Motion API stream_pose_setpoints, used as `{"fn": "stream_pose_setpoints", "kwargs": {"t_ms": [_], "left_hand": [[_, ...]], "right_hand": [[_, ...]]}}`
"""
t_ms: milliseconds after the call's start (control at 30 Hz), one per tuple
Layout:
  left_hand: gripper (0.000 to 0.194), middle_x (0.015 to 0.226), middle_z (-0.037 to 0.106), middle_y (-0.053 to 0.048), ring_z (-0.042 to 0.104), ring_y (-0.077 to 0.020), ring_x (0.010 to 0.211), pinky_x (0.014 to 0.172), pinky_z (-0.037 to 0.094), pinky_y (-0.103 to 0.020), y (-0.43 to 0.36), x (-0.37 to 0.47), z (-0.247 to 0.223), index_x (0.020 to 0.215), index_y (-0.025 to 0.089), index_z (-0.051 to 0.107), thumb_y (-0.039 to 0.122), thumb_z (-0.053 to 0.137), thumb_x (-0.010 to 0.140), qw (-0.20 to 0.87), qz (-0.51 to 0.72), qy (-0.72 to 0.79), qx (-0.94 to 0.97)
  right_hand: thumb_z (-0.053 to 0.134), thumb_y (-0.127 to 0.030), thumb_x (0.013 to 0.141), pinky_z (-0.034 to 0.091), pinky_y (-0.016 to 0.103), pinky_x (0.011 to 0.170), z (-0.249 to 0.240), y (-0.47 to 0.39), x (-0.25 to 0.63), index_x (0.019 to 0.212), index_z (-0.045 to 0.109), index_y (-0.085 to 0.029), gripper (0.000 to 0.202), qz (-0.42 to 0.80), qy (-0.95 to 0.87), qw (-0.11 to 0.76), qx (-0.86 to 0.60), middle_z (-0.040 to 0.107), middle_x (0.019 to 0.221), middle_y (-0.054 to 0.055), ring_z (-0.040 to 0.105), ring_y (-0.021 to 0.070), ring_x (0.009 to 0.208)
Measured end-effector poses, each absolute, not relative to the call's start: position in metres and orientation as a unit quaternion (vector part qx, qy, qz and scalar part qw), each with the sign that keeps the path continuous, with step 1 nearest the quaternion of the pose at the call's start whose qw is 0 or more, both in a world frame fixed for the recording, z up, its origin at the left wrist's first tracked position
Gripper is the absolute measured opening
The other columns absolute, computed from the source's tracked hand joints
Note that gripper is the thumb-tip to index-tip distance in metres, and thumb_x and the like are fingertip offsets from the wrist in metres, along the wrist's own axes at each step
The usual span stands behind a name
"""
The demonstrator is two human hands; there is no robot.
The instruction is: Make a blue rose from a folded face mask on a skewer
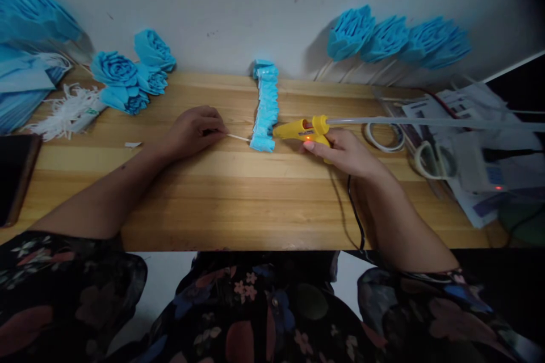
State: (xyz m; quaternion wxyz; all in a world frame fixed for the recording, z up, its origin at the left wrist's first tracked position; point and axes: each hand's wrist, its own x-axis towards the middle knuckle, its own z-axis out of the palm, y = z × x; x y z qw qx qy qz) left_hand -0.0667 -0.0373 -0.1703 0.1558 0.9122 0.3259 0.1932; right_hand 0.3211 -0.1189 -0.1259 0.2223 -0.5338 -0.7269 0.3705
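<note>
A pleated blue strip (pixel 267 105) lies lengthwise away from me on the wooden table (pixel 213 193). My left hand (pixel 198 131) pinches a thin pale stick (pixel 238 137), whose far tip meets the strip's near end. My right hand (pixel 340 150) is wrapped round a yellow glue gun (pixel 293 129) with a red light glowing on it. The gun's nozzle points left at the strip's right edge, near its lower end; whether it touches is too small to tell. A long translucent glue stick (pixel 426 122) runs out of the gun's back to the right.
Several blue paper flowers (pixel 114 69) lie at the back left beside white strings (pixel 70 110); others (pixel 351 33) lean on the wall at right. A phone (pixel 17 176) is far left. Tape (pixel 385 136), scissors (pixel 434 160) and papers lie right. The gun's black cord (pixel 353 210) crosses the front edge.
</note>
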Motion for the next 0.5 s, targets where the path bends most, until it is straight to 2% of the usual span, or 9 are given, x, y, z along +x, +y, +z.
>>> {"fn": "stream_pose_setpoints", "kwargs": {"t_ms": [133, 300, 500], "left_hand": [[0.036, 0.099, 0.079, -0.010, 0.072, -0.0230, 0.091, 0.085, 0.055, -0.032, -0.038, -0.066, -0.169, 0.092, 0.020, 0.081, 0.044, 0.058, 0.107, 0.157, 0.193, 0.324, 0.913], [0.036, 0.101, 0.079, -0.009, 0.071, -0.0230, 0.092, 0.086, 0.054, -0.032, -0.037, -0.067, -0.171, 0.095, 0.021, 0.081, 0.044, 0.057, 0.107, 0.158, 0.193, 0.324, 0.913], [0.036, 0.099, 0.079, -0.009, 0.071, -0.0229, 0.091, 0.085, 0.054, -0.032, -0.037, -0.067, -0.171, 0.095, 0.022, 0.082, 0.045, 0.057, 0.107, 0.152, 0.190, 0.331, 0.912]], "right_hand": [[0.070, -0.086, 0.089, 0.039, 0.036, 0.066, -0.124, -0.120, 0.323, 0.077, 0.068, -0.024, 0.063, 0.371, -0.723, 0.230, -0.536, 0.062, 0.075, 0.003, 0.052, 0.0197, 0.070], [0.066, -0.092, 0.087, 0.032, 0.035, 0.060, -0.133, -0.118, 0.323, 0.072, 0.062, -0.025, 0.069, 0.370, -0.707, 0.250, -0.548, 0.055, 0.068, 0.001, 0.046, 0.0178, 0.066], [0.066, -0.090, 0.088, 0.032, 0.035, 0.062, -0.141, -0.118, 0.313, 0.080, 0.068, -0.024, 0.066, 0.379, -0.709, 0.249, -0.540, 0.053, 0.069, -0.001, 0.044, 0.0164, 0.065]]}}
